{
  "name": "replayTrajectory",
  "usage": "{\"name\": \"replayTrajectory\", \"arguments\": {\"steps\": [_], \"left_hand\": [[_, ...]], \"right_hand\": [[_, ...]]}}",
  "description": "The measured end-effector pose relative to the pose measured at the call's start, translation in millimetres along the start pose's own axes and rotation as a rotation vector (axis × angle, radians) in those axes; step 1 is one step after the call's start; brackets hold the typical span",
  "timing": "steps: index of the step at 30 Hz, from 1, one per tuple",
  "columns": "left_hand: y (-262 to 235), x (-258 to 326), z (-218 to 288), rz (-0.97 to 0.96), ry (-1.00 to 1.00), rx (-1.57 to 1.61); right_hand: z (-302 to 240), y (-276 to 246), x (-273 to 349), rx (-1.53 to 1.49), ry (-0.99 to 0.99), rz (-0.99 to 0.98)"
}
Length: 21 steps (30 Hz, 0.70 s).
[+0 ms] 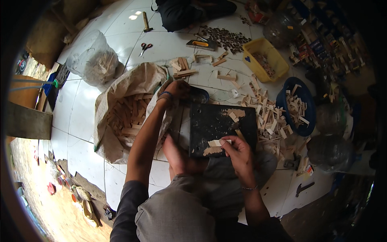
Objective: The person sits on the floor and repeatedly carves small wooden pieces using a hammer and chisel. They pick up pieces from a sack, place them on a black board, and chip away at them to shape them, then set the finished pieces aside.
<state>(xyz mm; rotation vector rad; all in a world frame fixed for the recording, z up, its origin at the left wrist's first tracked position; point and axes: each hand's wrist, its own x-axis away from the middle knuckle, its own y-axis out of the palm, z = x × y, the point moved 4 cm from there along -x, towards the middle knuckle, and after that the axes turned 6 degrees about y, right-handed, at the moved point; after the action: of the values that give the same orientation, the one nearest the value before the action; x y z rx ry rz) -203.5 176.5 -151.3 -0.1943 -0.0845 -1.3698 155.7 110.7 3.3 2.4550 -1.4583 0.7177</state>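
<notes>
My right hand (pixel 238 152) pinches a small pale wooden strip (pixel 215 143) between thumb and fingers, just above the near part of a black board (pixel 213 121). The board lies in front of my lap. A tool with a wooden handle (pixel 239 134) rests on it beside my right hand. My left hand (pixel 178 89) reaches to a dark blue tray (pixel 199 95) beyond the board's far left corner. Its fingers are in shadow, so what they hold does not show. Left of it stands a white woven sack (pixel 107 117) full of wooden sticks (pixel 131 113).
Wooden pieces (pixel 268 121) pile up right of the board, against a blue basin (pixel 295 109). Farther off are a yellow tub (pixel 266 60), scissors (pixel 146 48), a hammer (pixel 146 23) and a clear plastic bag (pixel 92 58). Another person's dark-clothed leg (pixel 177 16) shows at the top. Another hammer (pixel 303 188) lies at lower right.
</notes>
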Motion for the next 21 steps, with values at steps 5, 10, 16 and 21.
{"name": "replayTrajectory", "arguments": {"steps": [5, 10, 16, 21], "left_hand": [[-3, 5, -5, 0.090, 0.065, 0.101], [-7, 8, 1, 0.116, 0.232, -0.295], [8, 30, 25, 0.208, 0.210, -0.117], [55, 68, 66, 0.184, 0.227, 0.394]], "right_hand": [[0, 1, 0, -0.016, -0.031, 0.000], [-3, 3, 3, -0.007, -0.013, 0.008], [-6, 2, 5, -0.013, 0.009, -0.001], [1, 1, 0, -0.042, -0.005, -0.001]]}}
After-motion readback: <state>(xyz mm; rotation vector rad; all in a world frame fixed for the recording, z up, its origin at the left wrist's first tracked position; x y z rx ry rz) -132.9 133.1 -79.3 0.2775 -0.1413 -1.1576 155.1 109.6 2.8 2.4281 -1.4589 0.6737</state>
